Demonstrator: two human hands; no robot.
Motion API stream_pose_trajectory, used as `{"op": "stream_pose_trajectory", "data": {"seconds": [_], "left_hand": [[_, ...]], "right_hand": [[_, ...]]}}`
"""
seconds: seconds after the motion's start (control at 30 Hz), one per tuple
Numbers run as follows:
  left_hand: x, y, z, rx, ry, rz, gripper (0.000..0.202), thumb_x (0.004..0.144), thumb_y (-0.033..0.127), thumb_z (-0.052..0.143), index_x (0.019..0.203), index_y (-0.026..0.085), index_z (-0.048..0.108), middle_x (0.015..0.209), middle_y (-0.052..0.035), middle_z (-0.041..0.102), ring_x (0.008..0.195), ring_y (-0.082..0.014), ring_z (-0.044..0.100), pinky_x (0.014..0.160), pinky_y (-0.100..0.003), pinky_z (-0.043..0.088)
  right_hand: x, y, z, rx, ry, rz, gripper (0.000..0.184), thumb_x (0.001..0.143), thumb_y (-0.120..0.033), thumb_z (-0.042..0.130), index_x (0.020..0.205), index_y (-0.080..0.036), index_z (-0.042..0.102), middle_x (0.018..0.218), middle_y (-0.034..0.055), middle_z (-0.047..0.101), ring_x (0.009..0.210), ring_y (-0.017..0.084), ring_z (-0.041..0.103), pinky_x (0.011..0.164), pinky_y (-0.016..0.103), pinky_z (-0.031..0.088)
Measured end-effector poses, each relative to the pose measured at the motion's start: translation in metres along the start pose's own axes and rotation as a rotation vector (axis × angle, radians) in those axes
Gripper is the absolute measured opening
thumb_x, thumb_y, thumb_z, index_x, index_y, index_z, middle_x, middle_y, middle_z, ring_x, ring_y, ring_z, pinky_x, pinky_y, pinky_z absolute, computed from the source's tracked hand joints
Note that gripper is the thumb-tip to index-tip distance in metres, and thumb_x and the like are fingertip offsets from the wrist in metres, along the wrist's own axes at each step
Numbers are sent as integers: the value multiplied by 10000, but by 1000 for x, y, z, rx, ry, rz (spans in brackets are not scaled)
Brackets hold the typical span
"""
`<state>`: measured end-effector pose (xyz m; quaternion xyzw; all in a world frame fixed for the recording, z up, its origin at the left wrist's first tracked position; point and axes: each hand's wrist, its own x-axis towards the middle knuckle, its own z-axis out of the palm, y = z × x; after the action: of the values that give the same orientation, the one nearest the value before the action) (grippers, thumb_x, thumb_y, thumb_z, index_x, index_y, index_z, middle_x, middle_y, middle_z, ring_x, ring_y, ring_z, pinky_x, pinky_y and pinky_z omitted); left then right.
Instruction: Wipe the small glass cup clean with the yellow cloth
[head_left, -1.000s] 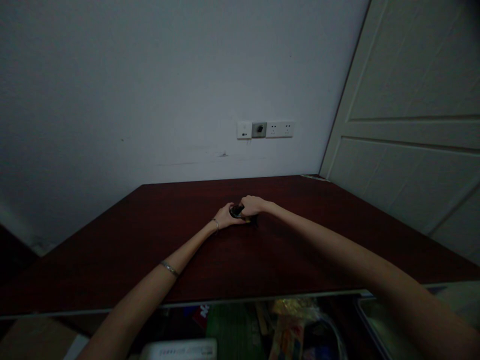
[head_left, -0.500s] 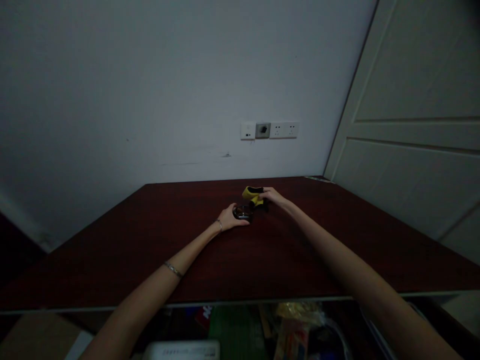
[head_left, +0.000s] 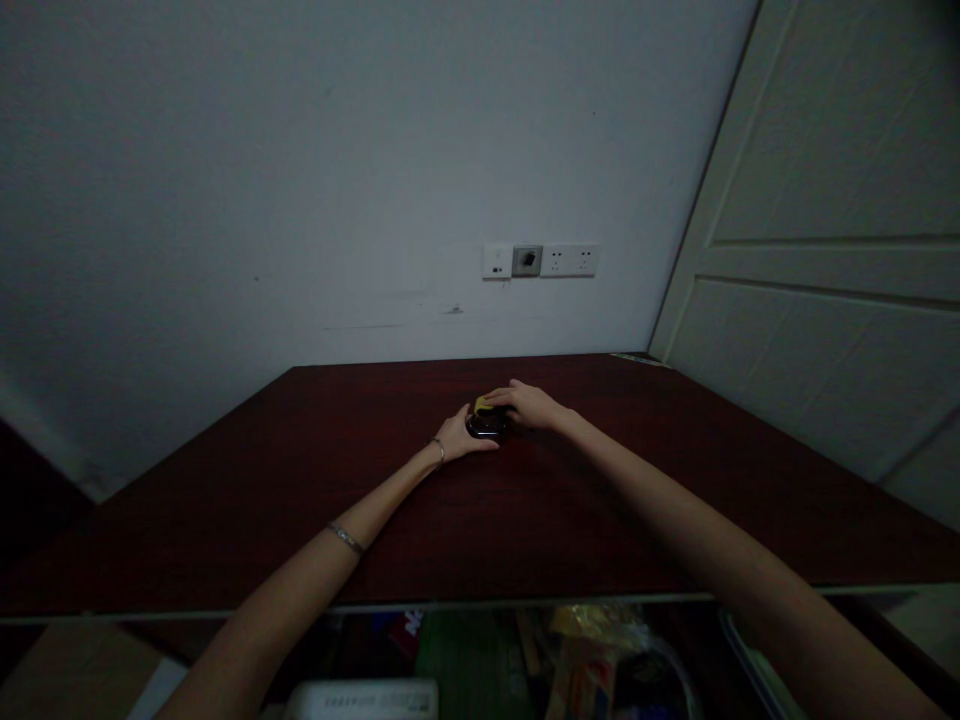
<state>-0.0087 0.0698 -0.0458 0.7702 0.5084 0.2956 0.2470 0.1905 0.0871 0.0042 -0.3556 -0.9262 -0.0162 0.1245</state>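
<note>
Wall (head_left: 375, 180): pale, matte, scuffed, behind the tabletop. Tabletop (head_left: 480, 540): dark red, wood-look, flat, slim pale front edge. Door (head_left: 840, 350), right of tabletop: whitish, recessed panels. Below the tabletop's front edge: green ribbed thing (head_left: 469, 660), crinkled clear wrap (head_left: 600, 625), white box (head_left: 364, 697) with rounded corners. Socket row (head_left: 568, 261): flat plates on the wall above tabletop's back edge.

Right hand (head_left: 532, 405), over tabletop's middle: fingers bent over the yellow piece (head_left: 481, 404), gripping it against the round piece. Left hand (head_left: 457, 438), same spot, left side: thumb and fingers spread around the round piece (head_left: 486, 430), grasping it. Metal-looking bracelet on that wrist.

Round piece: dark, glossy, curved rim, near tabletop's middle; material unclear. Yellow piece: mostly hidden by fingers, at the round piece's far side.

Room: wide tabletop either side of the hands; front edge well apart from them, back edge nearer. Forearms cross the front edge.
</note>
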Motion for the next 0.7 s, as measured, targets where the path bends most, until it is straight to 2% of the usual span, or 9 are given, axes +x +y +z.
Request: {"op": "stream_pose_trajectory", "data": {"seconds": [0.2, 0.37, 0.57, 0.7], "left_hand": [[0, -1, 0, 8, -14, 26, 884, 476, 525, 745, 1229, 176, 441, 1155, -106, 594, 1083, -291, 546, 917, -373, 426], [1, 0, 1, 16, 4, -15, 979, 458, 527, 752, 1279, 141, 382, 1239, -146, 533, 1159, -303, 485, 968, -373, 384], [3, -1, 3, 41, -3, -38, 1067, 452, 559, 741, 1320, 99, 326, 1270, -181, 499, 1181, -320, 460, 972, -370, 377], [3, -1, 5, 39, 16, -46, 1059, 454, 553, 743, 1322, 110, 329, 1275, -175, 496, 1193, -320, 448, 976, -364, 370]], "right_hand": [[1, -4, -5, -80, -38, -1, 529, 737, -41, 447, 1194, -297, 521, 1227, 11, 571, 1070, 180, 538, 1010, 433, 270], [-7, -6, -3, -84, -35, 58, 547, 729, -47, 451, 1207, -307, 505, 1224, -5, 574, 1051, 176, 549, 1005, 421, 281], [-20, -17, 3, -99, 39, 187, 516, 752, -95, 448, 1216, -315, 502, 1256, -30, 547, 1020, 187, 540, 894, 346, 397], [-29, -21, 11, -74, 62, 334, 499, 765, -156, 471, 1237, -317, 482, 1213, -29, 577, 1007, 194, 534, 844, 311, 426]]}}
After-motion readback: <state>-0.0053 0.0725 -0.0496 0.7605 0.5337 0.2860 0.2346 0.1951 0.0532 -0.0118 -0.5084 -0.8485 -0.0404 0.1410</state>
